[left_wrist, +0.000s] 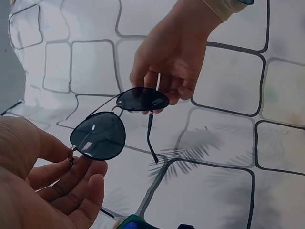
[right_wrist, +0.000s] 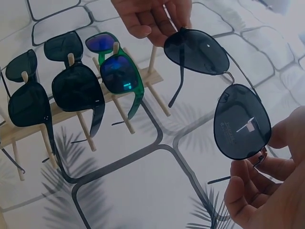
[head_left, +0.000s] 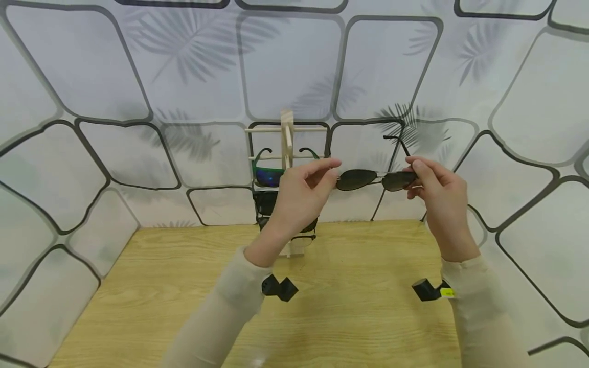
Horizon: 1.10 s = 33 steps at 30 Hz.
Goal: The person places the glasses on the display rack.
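Note:
A pair of dark aviator sunglasses [head_left: 356,179] with a thin metal frame is held up between both hands, to the right of a wooden rack. My left hand [head_left: 304,197] pinches the frame at its left hinge, thumb against fingers, as the left wrist view shows close up. At the opposite hinge my right hand [head_left: 439,202] pinches the frame between thumb and fingers. One temple arm [left_wrist: 150,136] sticks out unfolded behind the lenses. Green-framed sunglasses with blue lenses [right_wrist: 119,74] sit on the rack, partly behind my left hand in the head view.
The wooden display rack [head_left: 287,128] stands at the table's back with several pairs on its pegs, among them black sunglasses [right_wrist: 77,88] and thin-rimmed glasses [head_left: 303,238] low down. The wood-grain table [head_left: 359,306] meets a patterned backdrop [head_left: 294,66] behind and at the sides.

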Motion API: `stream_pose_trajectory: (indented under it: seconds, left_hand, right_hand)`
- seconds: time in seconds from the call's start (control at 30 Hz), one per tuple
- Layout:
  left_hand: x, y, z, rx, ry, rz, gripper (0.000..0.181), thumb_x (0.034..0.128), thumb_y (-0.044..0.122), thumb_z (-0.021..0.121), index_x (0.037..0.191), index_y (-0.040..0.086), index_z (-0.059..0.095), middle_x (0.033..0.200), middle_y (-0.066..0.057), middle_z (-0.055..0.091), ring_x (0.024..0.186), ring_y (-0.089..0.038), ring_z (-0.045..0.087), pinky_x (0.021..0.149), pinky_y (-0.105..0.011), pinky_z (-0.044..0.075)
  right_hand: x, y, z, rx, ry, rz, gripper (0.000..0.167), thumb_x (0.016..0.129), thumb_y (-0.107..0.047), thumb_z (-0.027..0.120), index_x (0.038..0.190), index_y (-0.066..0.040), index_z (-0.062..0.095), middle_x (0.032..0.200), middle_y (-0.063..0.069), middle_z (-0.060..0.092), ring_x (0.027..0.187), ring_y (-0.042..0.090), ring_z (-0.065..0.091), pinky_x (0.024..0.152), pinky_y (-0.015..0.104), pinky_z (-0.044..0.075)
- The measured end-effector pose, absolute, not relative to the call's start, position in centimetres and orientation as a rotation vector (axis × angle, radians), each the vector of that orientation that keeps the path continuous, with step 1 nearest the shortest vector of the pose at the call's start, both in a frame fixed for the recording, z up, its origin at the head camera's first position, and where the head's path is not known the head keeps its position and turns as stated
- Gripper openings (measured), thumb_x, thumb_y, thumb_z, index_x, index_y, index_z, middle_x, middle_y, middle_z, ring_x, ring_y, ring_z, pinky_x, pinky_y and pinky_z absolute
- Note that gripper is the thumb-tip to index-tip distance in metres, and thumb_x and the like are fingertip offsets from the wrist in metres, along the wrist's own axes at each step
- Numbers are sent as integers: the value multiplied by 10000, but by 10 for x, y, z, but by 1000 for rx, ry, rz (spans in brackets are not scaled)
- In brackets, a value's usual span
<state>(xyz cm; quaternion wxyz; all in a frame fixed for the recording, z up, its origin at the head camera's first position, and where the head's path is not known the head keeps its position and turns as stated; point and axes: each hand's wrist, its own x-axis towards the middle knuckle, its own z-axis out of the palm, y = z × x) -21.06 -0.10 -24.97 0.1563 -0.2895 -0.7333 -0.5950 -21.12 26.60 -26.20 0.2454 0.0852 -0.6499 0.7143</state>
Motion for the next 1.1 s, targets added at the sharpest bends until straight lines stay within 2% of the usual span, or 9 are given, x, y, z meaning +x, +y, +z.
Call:
stream_pose_trajectory:
  seconds: [0.23,0.37,0.53,0.73,0.9,1.0,1.1]
  left_hand:
    - [-208,-12,-236,-801,-2064,-1667,275,1057,123,642,1294,28,744,1097,-142,794,910,-268,748,758,-248,572]
    - [-207,-18,-232,-777,-2055,-1655,271,1055,120,646,1289,29,749,1133,-140,793,938,-269,750,783,-232,575]
    - [-208,-25,-229,-763,-2031,-1646,269,1058,103,634,1287,19,747,1047,-167,789,902,-331,739,719,-217,549]
    - [-208,-33,-224,-746,-2004,-1662,269,1055,90,623,1278,10,750,982,-189,782,866,-301,740,624,-208,481]
    - [-209,-40,-218,-728,-1973,-1679,262,1047,71,632,1265,-15,751,1009,-215,779,888,-331,752,651,-193,504]
    - [-209,-46,-215,-705,-1974,-1667,260,1047,77,636,1259,-14,754,1017,-221,778,897,-351,749,677,-189,519]
    - [-211,-52,-214,-679,-1981,-1653,262,1050,83,633,1266,-4,754,1008,-219,774,851,-264,742,661,-198,508]
  right_hand:
    - [-213,253,-252,272,-1769,1953,290,1022,-241,720,1196,-14,767,972,12,743,681,131,618,591,204,561]
    - [-215,246,-249,309,-1766,1948,296,1030,-232,708,1208,0,757,987,30,729,709,136,619,590,206,560]
    - [-218,237,-243,329,-1776,1934,265,1027,-233,714,1185,-28,773,998,37,734,714,128,636,589,202,560]
    - [-221,228,-234,344,-1791,1915,228,1027,-244,716,1166,-80,792,995,33,735,654,120,624,577,206,545]
    - [-223,218,-226,377,-1766,1926,265,1028,-227,713,1179,-18,772,968,40,724,647,128,609,561,208,528]
    - [-225,212,-222,395,-1777,1908,245,1031,-224,708,1161,-30,781,948,29,723,644,126,619,558,201,530]
    - [-229,206,-220,412,-1810,1888,221,1037,-237,700,1150,-71,792,957,25,719,662,129,629,569,196,535]
